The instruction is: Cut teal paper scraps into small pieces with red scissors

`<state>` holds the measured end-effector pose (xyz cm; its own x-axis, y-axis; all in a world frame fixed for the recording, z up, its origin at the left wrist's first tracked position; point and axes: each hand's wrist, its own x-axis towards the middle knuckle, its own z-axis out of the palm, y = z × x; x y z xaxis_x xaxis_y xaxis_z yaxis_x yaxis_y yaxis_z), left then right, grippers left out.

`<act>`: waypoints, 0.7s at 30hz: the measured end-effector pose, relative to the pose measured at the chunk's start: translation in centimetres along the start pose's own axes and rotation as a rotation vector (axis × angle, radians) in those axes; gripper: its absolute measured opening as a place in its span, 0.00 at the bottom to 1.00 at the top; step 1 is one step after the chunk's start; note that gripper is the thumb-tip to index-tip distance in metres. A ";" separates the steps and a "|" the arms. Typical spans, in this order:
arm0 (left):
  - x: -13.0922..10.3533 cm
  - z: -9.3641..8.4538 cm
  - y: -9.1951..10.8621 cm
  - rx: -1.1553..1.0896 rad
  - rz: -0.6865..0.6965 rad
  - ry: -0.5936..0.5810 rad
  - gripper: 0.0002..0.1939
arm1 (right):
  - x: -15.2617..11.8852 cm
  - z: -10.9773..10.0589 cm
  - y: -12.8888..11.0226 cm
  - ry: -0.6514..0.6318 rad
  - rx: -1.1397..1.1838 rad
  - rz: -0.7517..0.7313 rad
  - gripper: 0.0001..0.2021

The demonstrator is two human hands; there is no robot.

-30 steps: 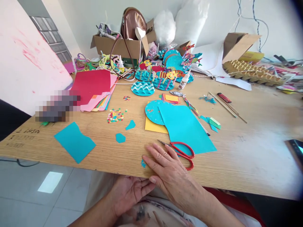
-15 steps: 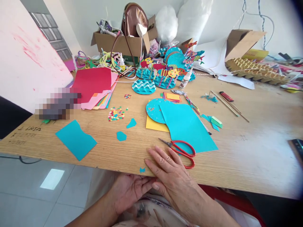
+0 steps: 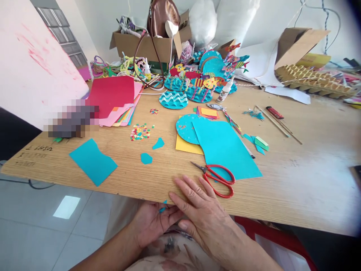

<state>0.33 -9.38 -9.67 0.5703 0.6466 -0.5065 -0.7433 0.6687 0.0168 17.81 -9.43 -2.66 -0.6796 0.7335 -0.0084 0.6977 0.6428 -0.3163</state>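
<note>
Just below the table's front edge, my left hand (image 3: 152,222) is cupped palm up with its fingers stretched out. Small blue paper scraps (image 3: 162,209) show at its fingers, by the edge; whether they rest on the hand or are dropping, I cannot tell. My right hand (image 3: 200,207) lies flat across the edge, palm down, fingers extended and holding nothing. Beyond its fingertips are red-handled scissors (image 3: 218,180), lying partly over a large blue paper sheet (image 3: 225,146). Two small blue paper pieces, one a rounded cutout (image 3: 146,158), lie farther left.
A blue sheet (image 3: 93,162) lies at the left, near a stack of coloured paper (image 3: 111,98). Paper dots (image 3: 141,132) are scattered mid-table. A blue disc (image 3: 186,128), glue bottle (image 3: 225,91), sticks (image 3: 272,121) and a cutter (image 3: 274,112) lie farther back. Crafts and boxes line the wall.
The small blue scrap has moved off the tabletop, over the edge to my left hand. My right hand has shifted slightly toward the edge. The camera view has shifted a little.
</note>
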 end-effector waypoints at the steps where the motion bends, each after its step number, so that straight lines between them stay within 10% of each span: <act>1: 0.0 -0.1 0.0 0.009 0.009 -0.002 0.19 | 0.1 0.1 -0.1 -0.004 0.007 -0.007 0.21; 12: -0.7 -0.3 0.2 0.118 -0.014 0.023 0.18 | 0.0 -0.5 0.2 0.108 -0.027 -0.038 0.21; 21: -7.8 0.2 3.5 0.250 0.025 0.092 0.14 | -1.6 -2.7 3.1 0.308 -0.055 0.057 0.22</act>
<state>-6.66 -11.94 -5.47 0.5098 0.6357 -0.5796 -0.6408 0.7302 0.2372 21.70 -7.96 -1.06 -0.5447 0.7956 0.2654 0.7495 0.6037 -0.2716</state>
